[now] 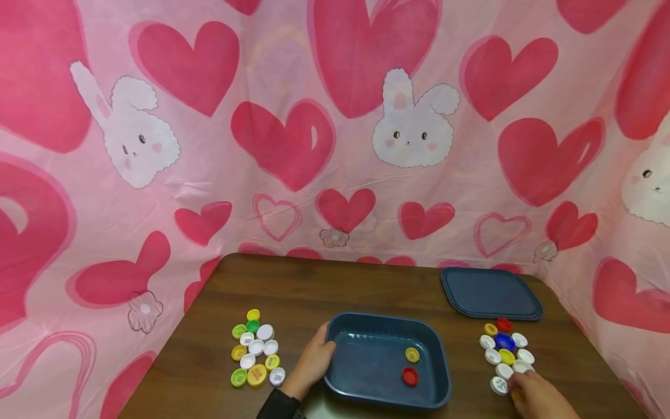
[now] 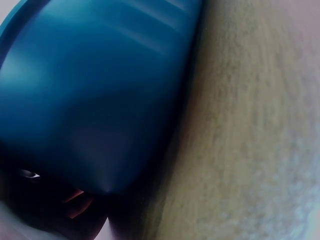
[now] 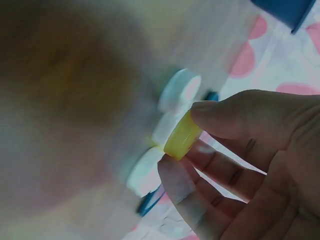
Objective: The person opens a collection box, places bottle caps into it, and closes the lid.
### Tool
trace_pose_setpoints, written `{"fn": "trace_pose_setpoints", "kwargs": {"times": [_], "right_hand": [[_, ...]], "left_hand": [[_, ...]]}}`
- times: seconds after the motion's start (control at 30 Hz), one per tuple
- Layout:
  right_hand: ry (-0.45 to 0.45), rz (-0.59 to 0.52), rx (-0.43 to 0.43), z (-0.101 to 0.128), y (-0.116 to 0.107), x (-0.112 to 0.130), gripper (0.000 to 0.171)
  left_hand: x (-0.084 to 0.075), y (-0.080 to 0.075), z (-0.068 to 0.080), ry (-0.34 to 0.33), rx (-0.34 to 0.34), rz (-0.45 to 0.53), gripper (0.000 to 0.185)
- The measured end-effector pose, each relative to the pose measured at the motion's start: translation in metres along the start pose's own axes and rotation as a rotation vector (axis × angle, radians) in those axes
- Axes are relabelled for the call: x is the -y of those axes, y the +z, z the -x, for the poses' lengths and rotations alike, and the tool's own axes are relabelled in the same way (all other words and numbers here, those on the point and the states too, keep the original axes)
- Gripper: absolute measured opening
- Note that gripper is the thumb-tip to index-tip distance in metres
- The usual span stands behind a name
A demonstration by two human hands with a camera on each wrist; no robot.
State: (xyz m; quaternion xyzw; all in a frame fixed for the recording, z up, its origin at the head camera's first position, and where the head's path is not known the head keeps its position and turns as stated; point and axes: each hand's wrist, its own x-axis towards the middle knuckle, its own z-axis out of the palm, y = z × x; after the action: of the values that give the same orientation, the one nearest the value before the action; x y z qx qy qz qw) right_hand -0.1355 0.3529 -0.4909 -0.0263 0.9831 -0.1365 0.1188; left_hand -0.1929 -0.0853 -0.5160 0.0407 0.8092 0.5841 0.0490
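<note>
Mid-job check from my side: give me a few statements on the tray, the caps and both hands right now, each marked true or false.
1. The right hand pinches a yellow cap. True.
2. The blue tray holds no caps. False: a yellow cap in the tray and a red cap lie in it.
3. The left hand grips the tray's left edge. True.
4. The blue lid sits on the tray. False: it lies apart on the wooden table, behind the right pile of caps.
5. Caps lie only to the right of the tray. False: a left pile of caps lies on the other side too.
</note>
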Motion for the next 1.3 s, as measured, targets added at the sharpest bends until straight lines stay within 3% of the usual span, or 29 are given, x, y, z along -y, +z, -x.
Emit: {"fn": "trace_pose_setpoints", "kwargs": {"times": [0.17,0.43,0.67,0.87,1.07,1.3], "right_hand": [[-0.061,0.045,-0.129,-0.005,-0.007,0.028,0.02],[-0.238,0.052,-0.217,-0.013,-0.02,0.078,0.027],[-0.326,0.019,-0.173,-0.009,-0.031,0.128,0.026],[-0.409,0.049,-0.117,-0.005,-0.023,0.156,0.022],[-0.377,0.026,0.053,-0.011,-0.011,0.165,0.021],[-0.427,0.049,0.043,-0.014,-0.004,0.162,0.023]], "left_hand": [[0.001,0.0,-0.001,0.005,0.001,-0.004,0.055],[0.0,-0.002,0.0,0.0,0.004,-0.008,0.055],[0.0,-0.002,0.0,0.01,-0.005,-0.009,0.054],[0.002,0.0,0.0,0.02,-0.003,0.001,0.054],[0.002,-0.001,0.001,0.079,-0.032,-0.063,0.054],[0.003,-0.001,0.001,0.073,-0.029,-0.06,0.054]]}}
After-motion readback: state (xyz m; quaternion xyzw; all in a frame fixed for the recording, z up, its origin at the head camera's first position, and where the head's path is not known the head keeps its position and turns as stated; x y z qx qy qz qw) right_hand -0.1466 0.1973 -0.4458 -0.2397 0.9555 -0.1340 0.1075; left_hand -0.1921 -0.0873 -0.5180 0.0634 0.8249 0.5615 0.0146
